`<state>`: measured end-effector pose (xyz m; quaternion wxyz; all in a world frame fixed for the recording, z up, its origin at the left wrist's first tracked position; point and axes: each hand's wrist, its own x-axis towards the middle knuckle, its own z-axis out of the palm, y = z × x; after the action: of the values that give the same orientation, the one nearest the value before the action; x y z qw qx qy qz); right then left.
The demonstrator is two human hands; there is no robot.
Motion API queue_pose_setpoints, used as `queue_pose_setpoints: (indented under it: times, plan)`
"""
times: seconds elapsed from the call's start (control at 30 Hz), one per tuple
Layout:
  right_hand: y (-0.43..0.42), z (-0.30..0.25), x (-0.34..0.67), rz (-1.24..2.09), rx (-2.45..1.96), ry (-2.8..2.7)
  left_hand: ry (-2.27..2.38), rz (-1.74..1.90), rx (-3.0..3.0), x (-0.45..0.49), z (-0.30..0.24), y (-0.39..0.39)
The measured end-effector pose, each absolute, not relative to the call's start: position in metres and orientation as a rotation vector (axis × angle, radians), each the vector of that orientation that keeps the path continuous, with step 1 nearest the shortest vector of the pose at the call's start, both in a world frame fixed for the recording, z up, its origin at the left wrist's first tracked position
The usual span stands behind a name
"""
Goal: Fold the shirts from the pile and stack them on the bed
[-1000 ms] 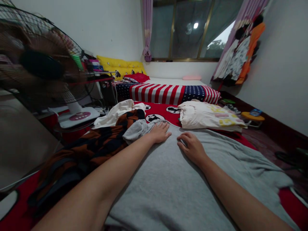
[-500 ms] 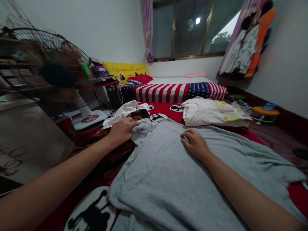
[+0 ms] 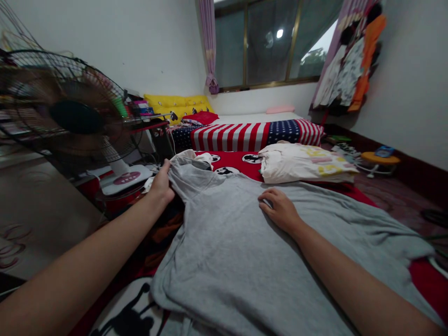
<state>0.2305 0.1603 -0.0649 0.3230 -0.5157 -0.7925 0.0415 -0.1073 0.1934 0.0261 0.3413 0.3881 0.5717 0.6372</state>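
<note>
A grey T-shirt (image 3: 245,252) lies spread flat on a red blanket with black cartoon prints (image 3: 238,161). My left hand (image 3: 161,184) grips the shirt's left sleeve (image 3: 185,175) and holds it lifted out to the left. My right hand (image 3: 279,210) rests palm down on the shirt near its collar, fingers slightly curled. A dark orange-and-black garment (image 3: 164,231) lies partly under the sleeve.
A folded cream shirt with yellow print (image 3: 304,165) lies beyond the grey one. A standing fan (image 3: 75,116) is at the left. A stars-and-stripes bedcover (image 3: 252,133), yellow cushions (image 3: 175,102), a window and hanging clothes (image 3: 353,65) are further back.
My left hand left the shirt's top, took the left sleeve and pulled it outward and up. My right hand stayed pressed on the shirt.
</note>
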Motion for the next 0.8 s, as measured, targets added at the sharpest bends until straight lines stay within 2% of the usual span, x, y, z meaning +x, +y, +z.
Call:
queue_pose_setpoints:
  times: [0.1, 0.17, 0.4, 0.53, 0.6, 0.67, 0.73, 0.8]
  plan:
    - [0.16, -0.064, 0.23, 0.105, -1.354, -2.075, 1.561, 1.671, 1.221, -0.122, 0.02, 0.198]
    - [0.159, -0.064, 0.23, 0.102, -1.357, -2.076, 1.732, 1.554, 1.441, -0.131, 0.02, 0.203]
    - [0.16, -0.065, 0.23, 0.107, -1.359, -2.07, 2.263, 0.767, 1.954, -0.13, 0.039, 0.222]
    - [0.16, -0.065, 0.23, 0.108, -1.352, -2.071, 2.329, 0.431, 2.206, -0.126, 0.048, 0.232]
    - [0.16, -0.065, 0.23, 0.102, -1.349, -2.068, 2.257, 0.493, 2.167, -0.119, 0.054, 0.234]
    - [0.16, -0.065, 0.23, 0.105, -1.333, -2.067, 2.099, 0.767, 2.039, -0.103, 0.061, 0.231]
    - [0.161, -0.065, 0.23, 0.134, -1.307, -2.039, 1.77, 1.064, 1.858, -0.078, 0.066, 0.22]
    - [0.161, -0.064, 0.23, 0.191, -1.288, -1.955, 1.347, 1.131, 1.707, -0.049, 0.07, 0.201]
